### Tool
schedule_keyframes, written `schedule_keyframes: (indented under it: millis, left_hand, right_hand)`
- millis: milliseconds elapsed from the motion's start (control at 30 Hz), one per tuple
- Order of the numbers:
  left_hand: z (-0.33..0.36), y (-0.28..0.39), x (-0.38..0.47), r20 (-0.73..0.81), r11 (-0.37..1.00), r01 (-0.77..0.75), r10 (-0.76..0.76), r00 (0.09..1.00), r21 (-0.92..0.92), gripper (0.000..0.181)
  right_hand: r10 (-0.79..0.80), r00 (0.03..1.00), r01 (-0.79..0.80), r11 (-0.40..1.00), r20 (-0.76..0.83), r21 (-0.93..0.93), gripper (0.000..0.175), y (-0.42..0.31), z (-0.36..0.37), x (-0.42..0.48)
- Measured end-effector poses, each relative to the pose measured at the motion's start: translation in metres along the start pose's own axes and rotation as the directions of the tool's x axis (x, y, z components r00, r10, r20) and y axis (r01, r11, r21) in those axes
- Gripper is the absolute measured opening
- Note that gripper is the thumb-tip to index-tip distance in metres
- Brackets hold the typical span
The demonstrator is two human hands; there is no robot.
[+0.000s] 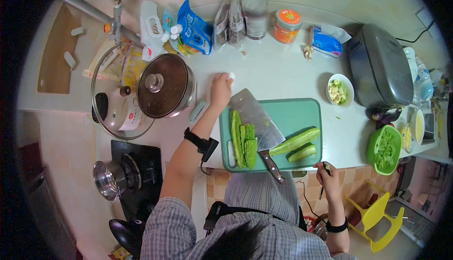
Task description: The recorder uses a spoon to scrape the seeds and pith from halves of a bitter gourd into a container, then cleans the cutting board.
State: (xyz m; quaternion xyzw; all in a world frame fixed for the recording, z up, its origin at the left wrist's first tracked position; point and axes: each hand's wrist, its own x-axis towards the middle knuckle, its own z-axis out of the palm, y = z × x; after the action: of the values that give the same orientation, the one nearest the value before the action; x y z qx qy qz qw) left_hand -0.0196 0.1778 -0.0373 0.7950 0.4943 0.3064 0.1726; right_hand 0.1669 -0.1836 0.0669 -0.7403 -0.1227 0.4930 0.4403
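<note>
My left hand [221, 88] rests on the white counter above the board, its fingers closed on a small white wad [231, 75], perhaps tissue. Out past the board's lower right corner, my right hand [328, 180] grips a slim dark-handled tool [326, 168]; its kind is unclear. A cleaver [256, 122] lies flat across the green cutting board [283, 109], its wooden handle jutting over the near edge. Left of the blade are bitter melon strips [244, 146], side by side. Right of it lie a long bitter melon piece [297, 140] and a shorter one [302, 153].
A lidded pan [164, 86] stands left, beside a large glass lid [99, 118]. Jars, bags and bottles line the wall, including an orange-labelled jar [287, 26]. Rightward are a white bowl of garlic [339, 90], a grey appliance [380, 65] and a green basket of leaves [384, 150].
</note>
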Motion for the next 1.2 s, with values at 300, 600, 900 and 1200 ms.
schedule_keyframes:
  millis: [300, 600, 900, 1200]
  left_hand:
    - [0.049, 0.037, 0.006, 0.477, 0.951, -0.306, 0.251, 0.842, 0.041, 0.014]
    - [0.055, 0.048, 0.014, 0.614, 0.781, -0.593, 0.373, 0.696, 0.197, 0.009]
    - [0.069, 0.060, 0.005, 0.607, 0.563, -0.716, 0.416, 0.677, 0.413, 0.008]
    - [0.084, 0.049, 0.008, 0.733, 0.548, -0.739, 0.299, 0.611, 0.392, 0.015]
  right_hand:
    - [-0.010, 0.997, 0.009, 1.000, -0.078, -0.014, 0.018, 0.009, -0.013, -0.009]
    - [-0.001, 0.994, 0.003, 1.000, -0.113, 0.012, 0.018, 0.018, -0.020, -0.005]
    - [-0.005, 0.993, 0.008, 1.000, -0.117, 0.028, 0.021, 0.019, -0.016, -0.005]
    - [0.008, 0.991, -0.005, 1.000, -0.135, 0.029, 0.016, 0.025, -0.014, -0.012]
